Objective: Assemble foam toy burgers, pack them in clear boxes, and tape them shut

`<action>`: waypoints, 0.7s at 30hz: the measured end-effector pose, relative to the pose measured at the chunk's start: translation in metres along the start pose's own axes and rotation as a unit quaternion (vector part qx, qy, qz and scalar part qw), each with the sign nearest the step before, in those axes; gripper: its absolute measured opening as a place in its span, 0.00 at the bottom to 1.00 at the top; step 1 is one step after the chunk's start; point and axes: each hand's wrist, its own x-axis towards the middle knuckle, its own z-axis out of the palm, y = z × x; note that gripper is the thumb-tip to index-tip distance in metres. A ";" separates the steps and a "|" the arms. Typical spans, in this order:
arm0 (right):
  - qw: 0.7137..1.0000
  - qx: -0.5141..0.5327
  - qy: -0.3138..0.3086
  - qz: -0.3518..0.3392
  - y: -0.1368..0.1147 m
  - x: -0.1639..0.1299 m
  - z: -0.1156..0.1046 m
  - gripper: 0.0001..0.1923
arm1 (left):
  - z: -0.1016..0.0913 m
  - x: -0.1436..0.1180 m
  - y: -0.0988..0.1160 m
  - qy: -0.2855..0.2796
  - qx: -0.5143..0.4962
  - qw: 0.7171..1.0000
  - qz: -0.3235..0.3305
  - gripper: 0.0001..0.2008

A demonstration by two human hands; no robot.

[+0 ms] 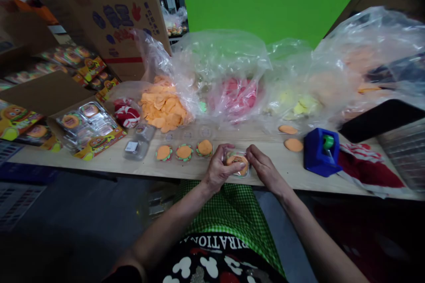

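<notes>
Close to the table's front edge, a clear plastic box (237, 163) with a toy burger inside is between my two hands. My left hand (219, 169) grips its left side, with the thumb lying across the top. My right hand (264, 167) presses its fingertips against the right side, fingers together. To the left stand three open clear boxes, each with a toy burger: a left one (164, 153), a middle one (184, 152) and a right one (204, 147). Two loose orange bun pieces, one (287, 129) behind the other (293, 145), lie to the right.
A blue tape dispenser (320, 152) stands right, beside a red cloth (368, 170). Plastic bags hold orange pieces (164, 106), pink pieces (237, 93) and yellow pieces (303, 105) along the back. At left are empty clear boxes (137, 143) and a display carton (91, 128).
</notes>
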 end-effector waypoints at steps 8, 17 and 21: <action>0.999 0.012 -0.035 0.006 -0.012 0.005 0.017 0.22 | -0.018 -0.001 0.005 0.039 -0.009 0.999 -0.004 0.29; 0.989 0.094 -0.112 0.029 -0.024 0.009 0.016 0.18 | -0.027 -0.007 0.031 -0.028 0.035 0.999 -0.023 0.23; 0.994 0.089 -0.060 0.034 -0.020 0.007 0.035 0.19 | -0.026 -0.008 0.025 0.055 0.019 0.998 0.018 0.21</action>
